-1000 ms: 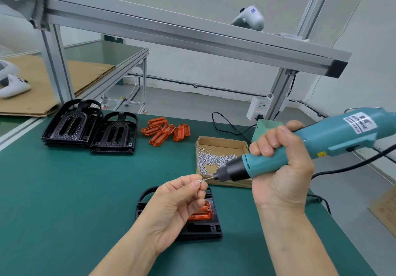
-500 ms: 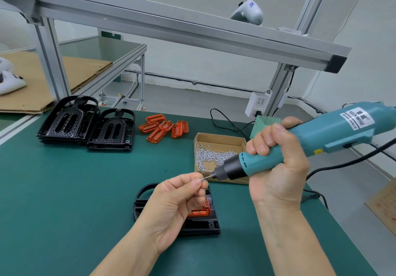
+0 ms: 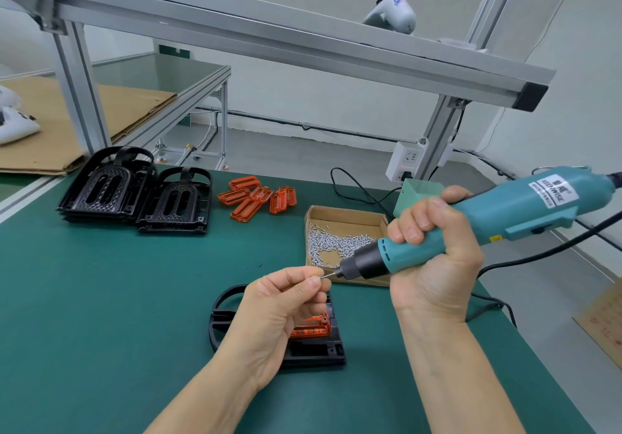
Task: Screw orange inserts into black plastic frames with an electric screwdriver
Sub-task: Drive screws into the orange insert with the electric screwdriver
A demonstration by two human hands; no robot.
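While your left hand is pinching a small screw against the bit, your right hand is gripping the teal electric screwdriver tilted toward it, apparently to seat the screw. Below, at lower centre, the black plastic frame is lying with an orange insert already nested, awaiting fastening.

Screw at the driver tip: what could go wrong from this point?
1. The left hand pinches the tiny screw at the bit of the electric screwdriver in mid-air; it may slip and drop onto the green mat.
2. Fingertips sit right at the bit; an accidental trigger by the right hand could nip them.
3. The orange insert lies loose in the black frame; nothing holds either, so pressing might shift them.
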